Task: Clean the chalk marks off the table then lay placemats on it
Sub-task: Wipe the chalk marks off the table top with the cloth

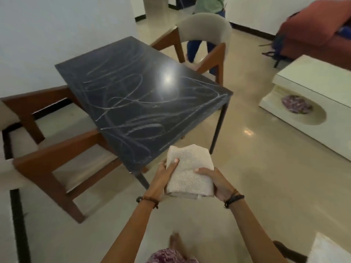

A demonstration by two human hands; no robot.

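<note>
A black rectangular table [133, 88] stands ahead of me, its top covered in white chalk scribbles [121, 99]. I hold a folded beige woven cloth [190, 168] just short of the table's near corner. My left hand [163, 179] grips its left edge, thumb on top. My right hand [214, 183] grips its right edge, fingers curled over it. Both hands are above the floor, not over the tabletop.
Wooden chairs with beige cushions stand at the table's left [57, 152] and at its far end [205, 35]. A person [207, 8] stands behind the far chair. A cream coffee table [313, 88] and a red sofa [319, 25] are to the right.
</note>
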